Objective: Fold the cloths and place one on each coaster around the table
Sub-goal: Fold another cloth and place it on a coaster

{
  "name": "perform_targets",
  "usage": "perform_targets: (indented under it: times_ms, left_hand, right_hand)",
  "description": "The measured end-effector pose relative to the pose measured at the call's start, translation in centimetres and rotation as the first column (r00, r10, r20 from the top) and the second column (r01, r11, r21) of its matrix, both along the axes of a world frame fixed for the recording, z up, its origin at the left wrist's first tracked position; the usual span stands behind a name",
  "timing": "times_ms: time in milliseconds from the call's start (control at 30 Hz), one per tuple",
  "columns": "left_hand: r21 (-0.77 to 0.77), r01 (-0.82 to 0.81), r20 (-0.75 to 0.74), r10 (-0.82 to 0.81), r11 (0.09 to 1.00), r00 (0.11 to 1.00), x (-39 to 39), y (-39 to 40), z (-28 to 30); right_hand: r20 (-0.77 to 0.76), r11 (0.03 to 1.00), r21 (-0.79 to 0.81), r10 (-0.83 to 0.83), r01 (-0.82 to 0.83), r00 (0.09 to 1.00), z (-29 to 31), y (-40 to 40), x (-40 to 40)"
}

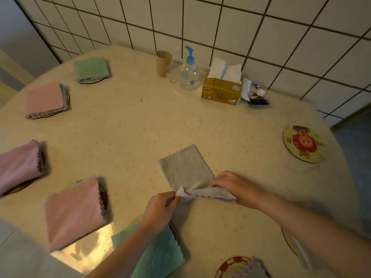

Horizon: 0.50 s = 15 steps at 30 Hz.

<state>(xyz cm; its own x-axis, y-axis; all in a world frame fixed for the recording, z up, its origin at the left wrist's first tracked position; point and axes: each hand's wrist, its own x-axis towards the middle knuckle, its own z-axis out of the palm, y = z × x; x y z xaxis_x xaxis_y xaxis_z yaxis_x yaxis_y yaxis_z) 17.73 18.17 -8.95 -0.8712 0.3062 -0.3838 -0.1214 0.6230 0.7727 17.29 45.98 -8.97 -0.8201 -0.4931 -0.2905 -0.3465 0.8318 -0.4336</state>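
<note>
The pink cloth [19,165] far left of the left hand [158,211] is cut by the picture edge. Below the right hand [234,187], the coaster [232,265] is cut off. Small items [258,96] beside the tissue box [221,90] are too blurred to tell.

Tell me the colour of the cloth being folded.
Pale grey cloth with a purple stitched edge, seen from the head view.

- Grey cloth [185,169]: I see a soft, matt, napped textile with a pinked zigzag edge.
- Pink cloths [73,211]: the same fleecy matt fabric.
- Table [140,125]: a smooth covering that looks like plastic, glossy where light reflects at the near edge.
- Pump bottle [189,75]: clear, shiny plastic.
- Tissue box [220,91]: printed card; I read its tissues as thin white paper.
- Coaster [304,144]: smooth printed face.
- Wall tiles [261,27]: smooth, faintly glossy.
</note>
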Motion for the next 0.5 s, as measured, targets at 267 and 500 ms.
perform_targets:
  times_ms: [267, 500]
  left_hand:
    - [0.172, -0.51, 0.405, 0.411, 0.843, 0.817, -4.7, 1.2, -0.2]
    - [0.121, -0.495, 0.41, 0.411, 0.861, 0.814, -5.5, 0.9, -1.0]
  right_hand:
    - [0.111, 0.776, -0.254, -0.569, 0.577, 0.815, -0.4, -4.6, -5.3]
    - [0.098, 0.777, -0.094, -0.615, 0.623, 0.782, -1.4, -5.5, -6.9]
